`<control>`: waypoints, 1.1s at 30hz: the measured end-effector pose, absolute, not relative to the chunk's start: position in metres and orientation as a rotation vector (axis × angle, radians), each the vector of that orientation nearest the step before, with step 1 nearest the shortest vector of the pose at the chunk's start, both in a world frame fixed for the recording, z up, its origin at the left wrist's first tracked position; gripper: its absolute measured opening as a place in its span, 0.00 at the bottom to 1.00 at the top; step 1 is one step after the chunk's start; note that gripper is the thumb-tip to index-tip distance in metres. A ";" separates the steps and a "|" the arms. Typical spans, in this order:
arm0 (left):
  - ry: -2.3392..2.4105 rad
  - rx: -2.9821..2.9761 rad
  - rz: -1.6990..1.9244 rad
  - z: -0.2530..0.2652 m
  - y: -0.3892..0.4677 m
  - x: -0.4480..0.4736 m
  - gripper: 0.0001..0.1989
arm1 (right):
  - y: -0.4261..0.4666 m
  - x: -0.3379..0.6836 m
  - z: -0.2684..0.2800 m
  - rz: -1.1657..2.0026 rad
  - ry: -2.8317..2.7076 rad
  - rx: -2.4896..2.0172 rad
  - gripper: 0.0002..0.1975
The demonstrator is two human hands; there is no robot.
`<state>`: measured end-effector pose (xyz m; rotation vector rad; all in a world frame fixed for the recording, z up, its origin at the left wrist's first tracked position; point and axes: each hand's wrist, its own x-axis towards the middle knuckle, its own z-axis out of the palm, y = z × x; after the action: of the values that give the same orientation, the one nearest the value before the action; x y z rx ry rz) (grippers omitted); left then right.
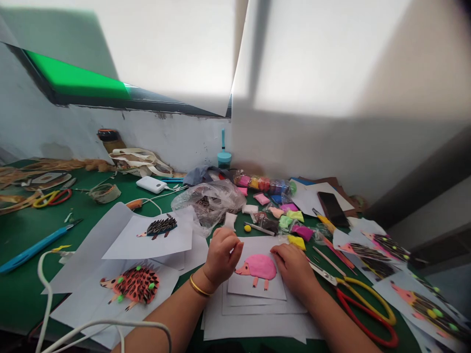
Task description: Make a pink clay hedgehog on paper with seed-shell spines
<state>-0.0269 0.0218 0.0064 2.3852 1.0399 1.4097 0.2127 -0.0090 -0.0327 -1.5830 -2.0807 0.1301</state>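
A pink clay hedgehog [260, 267] with a peach face and legs lies on a white sheet of paper [239, 289], atop a stack of sheets. Just left of the hedgehog's face, my left hand [222, 252] is raised with fingers curled and pinched together. Whatever it may hold is too small or hidden to make out. My right hand [292, 267] rests flat on the sheet's right edge, fingers stretched toward the hedgehog's back. A small yellow clay ball [248, 228] sits beyond the stack, between the hands.
Scissors [346, 284] lie beside my right forearm. Clay packets [286, 221] and a plastic bag of seeds [208, 202] are behind the stack. Finished hedgehog pictures lie left [138, 289] and right [429, 306]. A blue craft knife [40, 245] and a white cable [46, 284] are at left.
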 end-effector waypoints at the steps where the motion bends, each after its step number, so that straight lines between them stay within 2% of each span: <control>1: 1.015 2.402 1.428 0.006 0.021 -0.026 0.06 | -0.009 0.213 -0.033 0.126 -2.082 -1.581 0.08; 3: 1.051 2.376 1.458 0.004 0.023 -0.024 0.03 | -0.008 0.213 -0.033 0.124 -2.082 -1.579 0.08; 5: 1.212 2.302 1.421 0.001 0.027 -0.023 0.09 | -0.008 0.213 -0.032 0.125 -2.085 -1.586 0.08; 11: 1.628 2.385 0.866 -0.013 0.044 -0.025 0.16 | -0.010 0.213 -0.030 0.119 -2.101 -1.601 0.08; 17: 1.789 2.409 0.594 -0.015 0.046 -0.022 0.17 | -0.010 0.213 -0.032 0.113 -2.093 -1.586 0.08; 27: 1.672 2.503 0.582 -0.007 0.044 -0.023 0.07 | -0.010 0.212 -0.030 0.120 -2.093 -1.596 0.09; 33: 1.637 2.508 0.706 -0.004 0.045 -0.021 0.08 | -0.010 0.213 -0.031 0.130 -2.093 -1.585 0.09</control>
<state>-0.0215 0.0452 -0.0045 2.5083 1.6368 0.7063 0.2130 -0.0101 -0.0313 -1.5854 -2.0935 0.1303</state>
